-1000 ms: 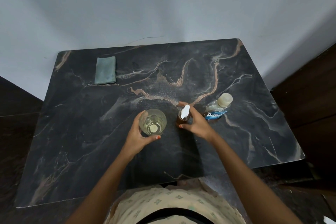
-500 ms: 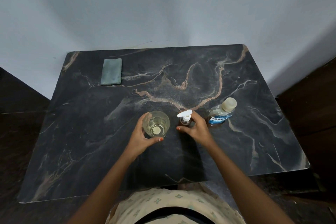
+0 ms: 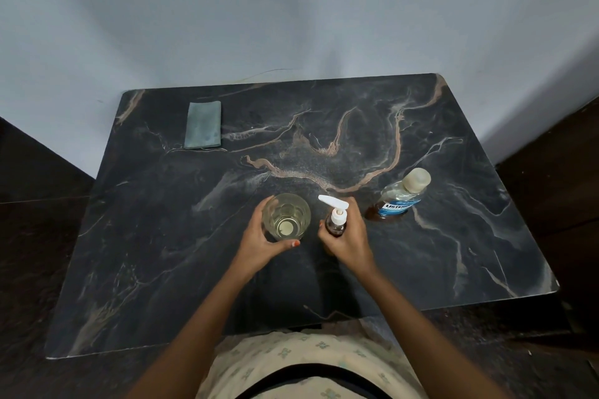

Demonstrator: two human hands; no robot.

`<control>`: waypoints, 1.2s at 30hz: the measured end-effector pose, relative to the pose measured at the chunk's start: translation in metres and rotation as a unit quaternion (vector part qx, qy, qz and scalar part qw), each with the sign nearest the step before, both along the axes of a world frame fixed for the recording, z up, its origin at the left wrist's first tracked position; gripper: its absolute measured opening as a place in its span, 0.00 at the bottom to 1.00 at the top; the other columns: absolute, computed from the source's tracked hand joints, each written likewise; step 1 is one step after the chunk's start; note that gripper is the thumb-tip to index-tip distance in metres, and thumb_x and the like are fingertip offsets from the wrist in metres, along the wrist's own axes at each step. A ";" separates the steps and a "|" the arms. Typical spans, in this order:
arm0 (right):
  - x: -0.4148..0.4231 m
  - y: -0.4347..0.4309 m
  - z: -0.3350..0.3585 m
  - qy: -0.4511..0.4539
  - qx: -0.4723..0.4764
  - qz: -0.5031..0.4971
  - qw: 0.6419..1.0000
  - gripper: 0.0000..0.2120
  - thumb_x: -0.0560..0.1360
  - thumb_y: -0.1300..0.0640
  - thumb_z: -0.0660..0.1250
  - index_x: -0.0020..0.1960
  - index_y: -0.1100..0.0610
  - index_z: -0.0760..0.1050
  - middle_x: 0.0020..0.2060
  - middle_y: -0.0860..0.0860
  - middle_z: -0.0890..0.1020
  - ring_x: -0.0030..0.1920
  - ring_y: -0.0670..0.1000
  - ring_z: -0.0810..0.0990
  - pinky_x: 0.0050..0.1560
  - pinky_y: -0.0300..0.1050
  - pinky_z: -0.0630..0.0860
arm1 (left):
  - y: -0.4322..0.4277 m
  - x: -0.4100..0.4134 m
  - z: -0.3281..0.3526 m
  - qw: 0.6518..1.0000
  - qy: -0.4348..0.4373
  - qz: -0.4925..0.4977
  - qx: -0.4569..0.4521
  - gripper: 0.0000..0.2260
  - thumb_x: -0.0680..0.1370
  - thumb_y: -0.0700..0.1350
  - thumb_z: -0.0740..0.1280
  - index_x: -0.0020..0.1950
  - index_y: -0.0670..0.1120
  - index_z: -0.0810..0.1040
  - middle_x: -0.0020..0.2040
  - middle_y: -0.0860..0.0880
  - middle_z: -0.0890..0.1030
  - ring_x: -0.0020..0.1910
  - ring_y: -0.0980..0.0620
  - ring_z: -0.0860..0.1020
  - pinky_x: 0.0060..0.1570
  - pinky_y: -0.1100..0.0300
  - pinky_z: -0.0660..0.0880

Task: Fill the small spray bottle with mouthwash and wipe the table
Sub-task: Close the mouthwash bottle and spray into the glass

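Note:
A small brown spray bottle with a white pump head stands upright at the middle of the dark marble table. My right hand is wrapped around its body. Just left of it stands a clear glass holding a little pale liquid, and my left hand grips its near side. A capped mouthwash bottle with a blue label stands apart to the right. A folded grey-green cloth lies flat at the far left of the table.
The table backs onto a pale wall. Dark floor lies on the left, and a dark wooden surface stands close to the table's right edge.
The white pump head has turned so that its nozzle points left. My right hand has closed more around the spray bottle. The camera view has shifted slightly; the glass stays in my left hand.

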State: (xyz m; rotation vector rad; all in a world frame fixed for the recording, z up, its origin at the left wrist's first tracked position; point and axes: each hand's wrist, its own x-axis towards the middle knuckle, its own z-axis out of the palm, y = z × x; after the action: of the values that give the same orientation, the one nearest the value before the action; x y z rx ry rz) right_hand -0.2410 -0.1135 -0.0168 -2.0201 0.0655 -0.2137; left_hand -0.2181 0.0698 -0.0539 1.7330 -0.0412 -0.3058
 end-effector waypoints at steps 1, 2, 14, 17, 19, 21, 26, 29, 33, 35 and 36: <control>-0.002 0.002 -0.001 0.004 0.008 -0.008 1.000 0.27 0.66 0.70 0.69 0.48 0.41 0.63 0.41 0.47 0.72 0.43 0.39 0.74 0.43 0.26 0.69 | 0.000 0.000 0.000 1.000 -0.001 0.001 0.001 0.40 0.60 0.40 0.79 0.64 0.60 0.62 0.63 0.58 0.71 0.63 0.58 0.71 0.62 0.63 0.67; -0.005 0.004 -0.002 0.010 0.015 -0.016 1.000 0.29 0.66 0.70 0.68 0.50 0.40 0.62 0.42 0.43 0.71 0.44 0.34 0.73 0.44 0.23 0.67 | 0.000 0.000 0.000 1.000 -0.003 0.001 0.001 0.40 0.60 0.39 0.79 0.64 0.60 0.62 0.63 0.57 0.71 0.63 0.58 0.71 0.61 0.64 0.67; -0.018 0.011 -0.001 -0.067 -0.135 0.051 0.987 0.33 0.70 0.62 0.69 0.68 0.43 0.57 0.53 0.53 0.76 0.45 0.46 0.76 0.41 0.45 0.80 | 0.001 0.002 -0.006 1.000 -0.014 -0.010 0.008 0.41 0.60 0.40 0.79 0.68 0.52 0.62 0.66 0.51 0.70 0.65 0.57 0.70 0.63 0.63 0.67; -0.018 0.011 -0.001 -0.061 -0.150 0.069 0.984 0.34 0.70 0.63 0.68 0.69 0.44 0.56 0.55 0.54 0.76 0.46 0.49 0.78 0.40 0.48 0.81 | 0.001 0.002 -0.006 1.000 -0.017 -0.013 0.015 0.41 0.60 0.41 0.79 0.67 0.55 0.61 0.66 0.53 0.70 0.63 0.62 0.70 0.60 0.70 0.67; -0.018 0.012 -0.003 -0.057 -0.167 0.082 0.981 0.35 0.70 0.63 0.68 0.69 0.44 0.55 0.55 0.55 0.76 0.46 0.54 0.80 0.38 0.48 0.80 | 0.001 0.003 -0.006 1.000 -0.017 -0.012 0.014 0.41 0.60 0.41 0.79 0.67 0.54 0.61 0.66 0.53 0.70 0.63 0.63 0.70 0.61 0.69 0.66; -0.018 0.012 -0.004 -0.048 -0.175 0.077 0.980 0.33 0.70 0.64 0.68 0.68 0.44 0.56 0.55 0.55 0.76 0.45 0.55 0.80 0.37 0.49 0.80 | 0.001 0.002 -0.007 1.000 -0.018 -0.012 0.011 0.41 0.61 0.41 0.79 0.68 0.54 0.61 0.65 0.54 0.70 0.64 0.61 0.70 0.62 0.66 0.67; -0.018 0.013 -0.006 -0.037 -0.195 0.077 0.977 0.30 0.67 0.66 0.70 0.61 0.47 0.61 0.53 0.57 0.76 0.41 0.56 0.80 0.32 0.44 0.77 | 0.001 0.002 -0.007 1.000 -0.013 -0.009 0.004 0.41 0.60 0.41 0.79 0.66 0.56 0.61 0.65 0.56 0.70 0.63 0.62 0.70 0.60 0.70 0.67; -0.017 0.013 -0.005 -0.029 -0.198 0.081 0.976 0.28 0.66 0.67 0.70 0.58 0.47 0.62 0.52 0.57 0.76 0.42 0.56 0.80 0.32 0.44 0.78 | 0.001 0.002 -0.007 1.000 -0.012 -0.007 0.010 0.41 0.60 0.41 0.79 0.66 0.57 0.61 0.64 0.57 0.70 0.62 0.67 0.69 0.57 0.75 0.66; -0.018 0.014 -0.007 -0.027 -0.186 0.074 0.979 0.30 0.68 0.66 0.68 0.62 0.45 0.60 0.54 0.56 0.75 0.44 0.55 0.80 0.34 0.50 0.80 | 0.001 0.002 -0.007 1.000 -0.015 -0.007 0.009 0.41 0.60 0.41 0.79 0.67 0.56 0.61 0.65 0.56 0.70 0.62 0.65 0.70 0.58 0.73 0.67; -0.018 0.014 -0.007 -0.025 -0.177 0.070 0.981 0.32 0.68 0.66 0.67 0.65 0.44 0.58 0.55 0.55 0.75 0.44 0.54 0.79 0.36 0.47 0.78 | 0.001 0.001 -0.006 1.000 -0.015 -0.006 0.006 0.41 0.60 0.41 0.79 0.67 0.55 0.61 0.65 0.54 0.70 0.62 0.63 0.70 0.60 0.69 0.67; -0.017 0.014 -0.006 -0.026 -0.176 0.071 0.981 0.33 0.69 0.65 0.67 0.65 0.44 0.58 0.55 0.55 0.75 0.44 0.54 0.79 0.36 0.47 0.78 | 0.001 0.001 -0.006 1.000 -0.014 -0.006 0.005 0.41 0.60 0.41 0.79 0.67 0.55 0.61 0.65 0.53 0.70 0.62 0.64 0.70 0.60 0.69 0.67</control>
State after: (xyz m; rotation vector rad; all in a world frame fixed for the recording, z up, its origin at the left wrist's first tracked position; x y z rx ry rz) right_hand -0.2580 -0.0999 -0.0233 -2.3590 -0.1603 -0.1986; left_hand -0.2167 0.0704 -0.0601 1.7482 -0.0705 -0.2901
